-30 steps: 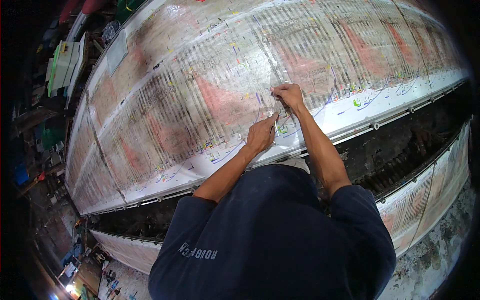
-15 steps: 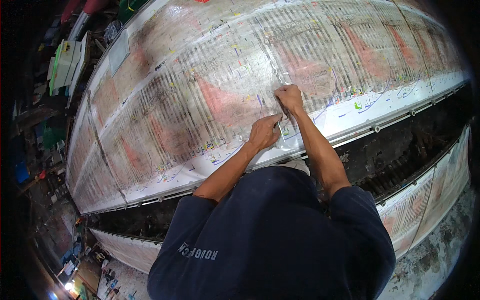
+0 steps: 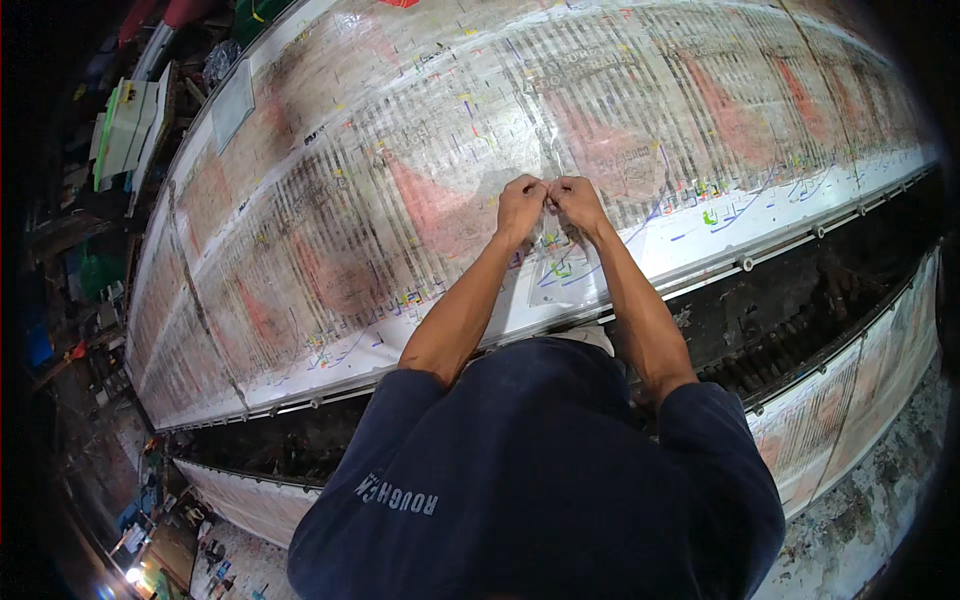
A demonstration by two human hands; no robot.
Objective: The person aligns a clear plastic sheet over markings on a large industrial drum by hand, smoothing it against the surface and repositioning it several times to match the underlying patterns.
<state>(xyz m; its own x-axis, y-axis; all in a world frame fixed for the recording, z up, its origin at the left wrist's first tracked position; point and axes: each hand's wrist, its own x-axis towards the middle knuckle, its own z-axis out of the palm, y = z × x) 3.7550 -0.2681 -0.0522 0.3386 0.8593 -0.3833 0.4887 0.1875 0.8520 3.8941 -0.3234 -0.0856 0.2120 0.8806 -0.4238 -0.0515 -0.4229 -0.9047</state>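
Note:
My left hand [image 3: 521, 206] and my right hand [image 3: 580, 204] meet over the long ink-stained printing table [image 3: 420, 335]. Both are closed, with thumbs and fingertips pinched nearly against each other. What sits between the fingertips is too small to make out. Below the hands, a glossy clear plastic sheet [image 3: 562, 290] lies on the table's white near margin, its edge showing by my right forearm. Striped black marks and red smears cover the surface around it.
A metal rail with small round stops [image 3: 745, 264] runs along the table's near edge. Behind me, past a dark gap, stands a second stained table [image 3: 815, 430]. A pale flat piece [image 3: 234, 108] lies at the far left, beside cluttered boards [image 3: 128, 130].
My left hand has moved up and away from the near edge to meet my right hand. The right hand has shifted only slightly. A thin white line by the left fingers no longer shows.

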